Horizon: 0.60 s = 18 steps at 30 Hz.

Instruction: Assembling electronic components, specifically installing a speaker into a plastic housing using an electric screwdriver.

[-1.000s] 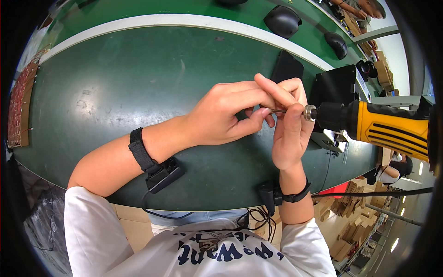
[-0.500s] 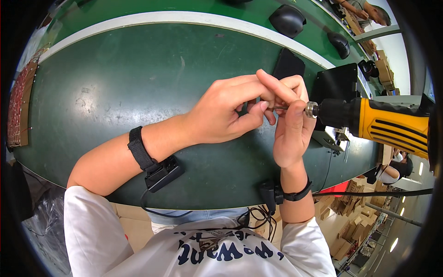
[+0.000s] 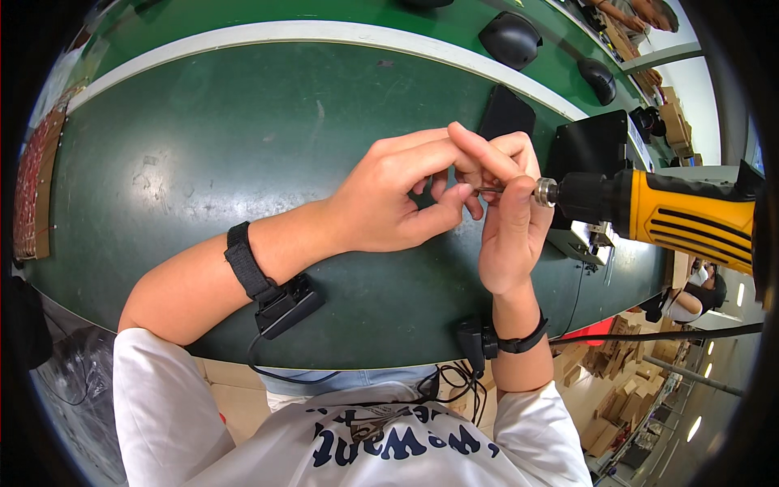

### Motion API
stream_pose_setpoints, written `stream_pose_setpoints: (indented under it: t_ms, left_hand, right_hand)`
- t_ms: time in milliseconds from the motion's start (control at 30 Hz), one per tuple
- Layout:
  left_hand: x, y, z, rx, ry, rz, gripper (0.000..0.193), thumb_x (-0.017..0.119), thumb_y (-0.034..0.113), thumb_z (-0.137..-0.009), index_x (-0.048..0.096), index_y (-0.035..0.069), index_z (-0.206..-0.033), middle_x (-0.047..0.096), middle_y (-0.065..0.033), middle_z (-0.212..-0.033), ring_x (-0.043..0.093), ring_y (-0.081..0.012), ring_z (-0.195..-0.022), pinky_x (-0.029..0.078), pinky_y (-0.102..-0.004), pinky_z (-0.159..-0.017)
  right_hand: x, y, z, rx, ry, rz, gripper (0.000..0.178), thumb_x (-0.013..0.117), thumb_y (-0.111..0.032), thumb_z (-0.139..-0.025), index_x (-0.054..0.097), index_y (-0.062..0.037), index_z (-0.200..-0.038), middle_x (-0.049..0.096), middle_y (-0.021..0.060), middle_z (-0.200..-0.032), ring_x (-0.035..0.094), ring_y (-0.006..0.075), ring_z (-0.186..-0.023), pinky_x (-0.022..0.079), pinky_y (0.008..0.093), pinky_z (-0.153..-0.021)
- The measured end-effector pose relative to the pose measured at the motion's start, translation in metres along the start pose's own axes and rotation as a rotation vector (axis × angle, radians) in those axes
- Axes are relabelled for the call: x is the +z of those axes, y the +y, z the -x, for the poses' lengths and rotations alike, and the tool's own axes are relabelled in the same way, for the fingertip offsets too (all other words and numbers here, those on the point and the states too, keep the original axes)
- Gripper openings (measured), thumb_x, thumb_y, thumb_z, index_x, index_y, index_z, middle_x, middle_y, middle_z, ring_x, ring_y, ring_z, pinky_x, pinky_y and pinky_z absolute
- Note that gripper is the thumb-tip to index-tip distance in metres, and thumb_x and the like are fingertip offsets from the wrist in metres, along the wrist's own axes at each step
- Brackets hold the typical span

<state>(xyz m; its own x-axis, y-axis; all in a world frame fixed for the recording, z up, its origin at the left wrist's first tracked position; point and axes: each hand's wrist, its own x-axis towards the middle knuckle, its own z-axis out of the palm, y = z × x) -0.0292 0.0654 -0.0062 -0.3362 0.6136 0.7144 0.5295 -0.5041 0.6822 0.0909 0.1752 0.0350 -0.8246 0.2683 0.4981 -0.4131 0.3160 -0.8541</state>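
Observation:
A yellow and black electric screwdriver (image 3: 690, 217) comes in from the right, lying level with its tip pointing left. Its metal collar (image 3: 545, 193) and thin bit (image 3: 490, 190) reach between my hands above the table. With thumb and fingers closed around the bit beside the collar, my right hand (image 3: 511, 243) steadies it. My left hand (image 3: 398, 195) pinches at the bit's tip, thumb against bent fingers. Whatever is in that pinch is too small and covered to make out. My left forefinger crosses over the fingers of my right hand.
A green table (image 3: 203, 138) lies under my hands, with a white rail (image 3: 324, 31) along its far side. Behind my right hand are a black flat case (image 3: 507, 112) and a black box (image 3: 596, 146). Cabled black devices (image 3: 288, 307) hang at both wrists. Two people sit at the right.

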Motion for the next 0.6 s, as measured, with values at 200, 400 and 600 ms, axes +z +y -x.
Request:
stream_pose_setpoints:
  t_ms: [200, 400, 600]
  left_hand:
    - [-0.001, -0.003, 0.001, -0.078, -0.015, 0.023, 0.008, 0.066, 0.0, -0.089, 0.066, -0.002, -0.096, 0.064, -0.0064, -0.084, 0.055, -0.0144, -0.065, 0.045, -0.0272, -0.057]
    - [-0.004, -0.014, 0.003, -0.234, 0.02, 0.042, 0.01, 0.065, 0.009, -0.098, 0.066, 0.0, -0.095, 0.06, -0.0047, -0.079, 0.055, -0.0096, -0.062, 0.042, -0.0267, -0.053]
    - [-0.006, -0.01, 0.001, -0.44, 0.045, 0.198, 0.017, 0.056, 0.012, -0.106, 0.066, -0.001, -0.103, 0.066, -0.0061, -0.093, 0.059, -0.0097, -0.074, 0.049, -0.0249, -0.063]
  right_hand:
    - [-0.005, 0.005, 0.002, -0.003, 0.064, 0.135, 0.055, 0.041, -0.043, -0.112, 0.072, -0.0003, -0.127, 0.044, 0.001, -0.095, 0.043, 0.008, -0.072, 0.038, 0.0235, -0.061]
    - [-0.004, 0.004, 0.001, -0.011, 0.143, 0.135, 0.056, 0.04, -0.044, -0.111, 0.073, -0.0019, -0.126, 0.041, -0.0018, -0.09, 0.036, 0.0055, -0.069, 0.029, 0.0213, -0.056]
    - [-0.005, 0.001, 0.001, 0.032, 0.111, 0.198, 0.074, 0.035, -0.055, -0.11, 0.067, 0.0103, -0.126, 0.036, 0.0002, -0.09, 0.035, 0.0082, -0.07, 0.031, 0.0233, -0.054]
